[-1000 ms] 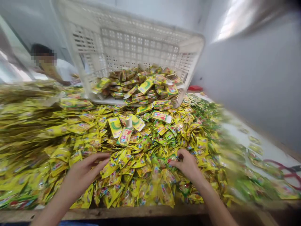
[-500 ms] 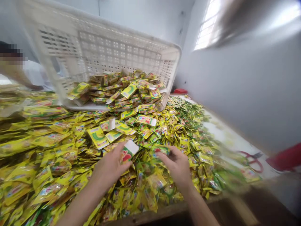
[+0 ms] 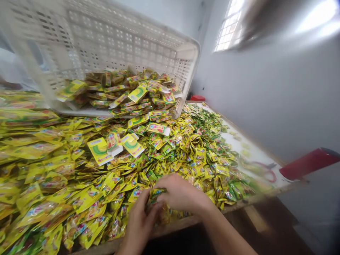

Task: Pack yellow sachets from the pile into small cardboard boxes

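My left hand (image 3: pixel 140 217) and my right hand (image 3: pixel 180 196) meet low in the middle of the head view, above the near table edge. Both are closed, fingers curled toward each other. Between them shows part of a small green and yellow packet (image 3: pixel 157 193); fingers cover most of it, and the small carton in my left hand is largely hidden. Yellow and green sachets (image 3: pixel 106 187) heap up all around my hands. Beyond them lie several small cartons, among them a yellow one with a green curve (image 3: pixel 98 150) and one with a white flap (image 3: pixel 158 129).
A white plastic basket (image 3: pixel 195 71) lies tipped on its side at the back, with many small cartons (image 3: pixel 138 92) spilling out. At right are red-handled scissors (image 3: pixel 269 173) and a red cylindrical object (image 3: pixel 305 164). A wooden edge (image 3: pixel 183 223) borders the table in front.
My hands have come together and moved down toward the near edge; they were apart, with a carton in the left and a sachet in the right. The camera view has shifted.
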`<control>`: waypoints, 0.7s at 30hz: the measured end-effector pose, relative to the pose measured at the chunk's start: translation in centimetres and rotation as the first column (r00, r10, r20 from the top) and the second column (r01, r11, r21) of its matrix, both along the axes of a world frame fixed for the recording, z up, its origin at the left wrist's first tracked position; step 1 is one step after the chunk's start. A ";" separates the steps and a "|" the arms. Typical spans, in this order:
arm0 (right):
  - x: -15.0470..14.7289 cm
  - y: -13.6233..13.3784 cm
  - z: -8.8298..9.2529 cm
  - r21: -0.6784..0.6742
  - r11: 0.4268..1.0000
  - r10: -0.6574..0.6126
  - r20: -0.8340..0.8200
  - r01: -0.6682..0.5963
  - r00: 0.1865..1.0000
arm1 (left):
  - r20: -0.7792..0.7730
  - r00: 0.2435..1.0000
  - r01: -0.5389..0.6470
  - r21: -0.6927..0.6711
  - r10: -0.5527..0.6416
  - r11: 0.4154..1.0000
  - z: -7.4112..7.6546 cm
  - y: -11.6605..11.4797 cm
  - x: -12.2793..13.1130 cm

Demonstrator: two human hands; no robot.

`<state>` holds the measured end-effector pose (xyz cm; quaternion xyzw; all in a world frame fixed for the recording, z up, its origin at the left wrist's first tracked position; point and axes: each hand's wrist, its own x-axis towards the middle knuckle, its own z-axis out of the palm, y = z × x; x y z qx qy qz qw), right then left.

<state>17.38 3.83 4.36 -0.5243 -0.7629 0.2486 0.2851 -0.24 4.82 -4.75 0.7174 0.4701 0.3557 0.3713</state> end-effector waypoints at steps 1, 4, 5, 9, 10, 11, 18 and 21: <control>-0.3 -0.1 -0.3 -0.023 0.999 -0.029 -0.036 0.028 0.999 | 0.096 0.995 0.031 -0.071 -0.024 0.997 0.1 -0.2 -0.3; -2.0 -0.1 -2.1 -0.006 0.990 -0.140 -0.158 0.141 0.977 | 0.329 0.944 0.099 -0.230 -0.018 0.968 0.5 -0.5 -1.5; -2.6 0.0 -2.9 0.037 0.986 -0.153 -0.175 0.162 0.973 | 0.363 0.932 0.106 -0.254 -0.007 0.961 0.6 -0.5 -1.9; -4.2 -0.4 -5.1 0.193 0.969 -0.123 -0.161 0.153 0.979 | 0.374 0.927 0.097 -0.302 0.024 0.948 0.4 -0.5 -3.3; -4.2 -0.7 -5.3 0.194 0.973 -0.091 -0.167 0.124 0.982 | 0.381 0.924 0.110 -0.318 0.021 0.942 0.2 -0.5 -3.6; -4.1 -1.0 -5.4 0.188 0.977 -0.066 -0.191 0.102 0.979 | 0.390 0.921 0.124 -0.333 0.017 0.935 -0.1 -0.5 -3.9; -4.3 -2.8 -7.1 -0.371 0.896 -0.444 -0.704 0.245 0.555 | 0.476 0.858 0.117 -0.548 0.193 0.828 -0.8 -1.4 -5.2; -5.3 -2.7 -8.1 -0.513 0.857 -0.457 -0.725 0.038 0.514 | 0.434 0.897 0.203 -0.567 0.080 0.798 0.9 -1.0 -5.2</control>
